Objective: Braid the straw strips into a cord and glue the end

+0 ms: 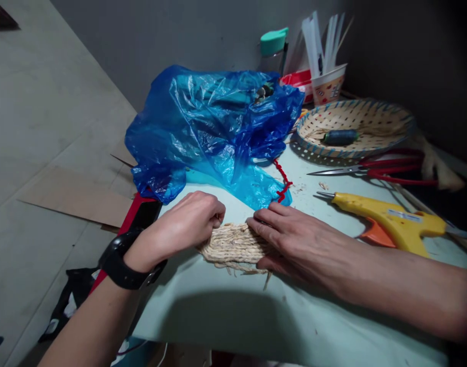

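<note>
A flat piece of coiled straw braid (235, 245) lies on the pale green tabletop, with loose strands sticking out along its near edge. My left hand (193, 219), with a black watch on the wrist, is closed in a pinch at the piece's upper left edge; the fingertips are partly hidden. Across the right end rests my right hand (284, 234), its fingers on top and its thumb by the near edge, gripping the braid. That end is covered by the hand.
A blue plastic bag (218, 122) is heaped behind the hands. To the right lie a yellow glue gun (389, 216), red-handled scissors (393, 167) and a woven basket (355, 114) with a dark thread spool (340, 136). A paper cup (328, 86) holds white sticks.
</note>
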Available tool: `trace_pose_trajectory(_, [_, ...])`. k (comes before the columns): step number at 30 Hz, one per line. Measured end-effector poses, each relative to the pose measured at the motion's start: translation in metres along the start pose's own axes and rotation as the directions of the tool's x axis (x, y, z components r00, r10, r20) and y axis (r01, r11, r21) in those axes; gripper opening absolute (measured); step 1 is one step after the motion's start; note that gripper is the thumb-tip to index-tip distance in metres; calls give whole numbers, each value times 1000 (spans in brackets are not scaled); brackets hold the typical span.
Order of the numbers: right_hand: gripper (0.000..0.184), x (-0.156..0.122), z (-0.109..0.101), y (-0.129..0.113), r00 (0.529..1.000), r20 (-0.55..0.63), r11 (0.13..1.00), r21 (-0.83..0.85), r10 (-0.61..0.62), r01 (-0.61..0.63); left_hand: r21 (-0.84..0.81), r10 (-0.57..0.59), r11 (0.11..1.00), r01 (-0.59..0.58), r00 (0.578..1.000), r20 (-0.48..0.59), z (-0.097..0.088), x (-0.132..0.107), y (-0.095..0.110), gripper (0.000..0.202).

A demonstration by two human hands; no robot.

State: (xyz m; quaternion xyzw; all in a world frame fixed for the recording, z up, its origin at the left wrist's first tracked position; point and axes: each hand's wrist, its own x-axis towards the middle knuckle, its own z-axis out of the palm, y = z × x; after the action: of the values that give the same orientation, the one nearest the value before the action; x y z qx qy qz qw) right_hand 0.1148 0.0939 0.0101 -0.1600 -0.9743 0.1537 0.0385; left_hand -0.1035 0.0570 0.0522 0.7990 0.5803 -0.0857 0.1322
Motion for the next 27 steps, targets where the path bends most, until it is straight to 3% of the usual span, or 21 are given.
trace_pose_trajectory(8, [27, 2, -7, -4, 998, 69, 1000, -20, -1, 3, 106, 81, 991, -80, 997, -11, 16, 1, 0, 16])
trace_pose_trajectory(17, [28, 2, -3, -1, 999, -13, 998, -43, -53, 52, 160, 48, 986, -36, 996, -70, 22, -8, 13, 23])
trace_pose_trajectory(20, [29, 1, -4, -4, 1000, 1, 999, -44, 5, -5, 160, -11, 987, 29, 994, -109, 20, -11, 15, 23])
trace_pose_trajectory(23, [34, 0, -4, -7, 998, -56, 998, -51, 33, -35, 164, -146, 972, 171, 977, -154, 9, -21, 16, 19])
trace_pose_trajectory(25, [38, 1, -4, -8, 992, -110, 996, -64, 57, -64, 132, -229, 957, 257, 954, -196, -1, -34, 19, 18])
trace_pose_trajectory(27, [40, 6, -5, -7, 984, -152, 992, -72, 95, -106, 26, -257, 962, 270, 937, -238, -8, -53, 25, 22])
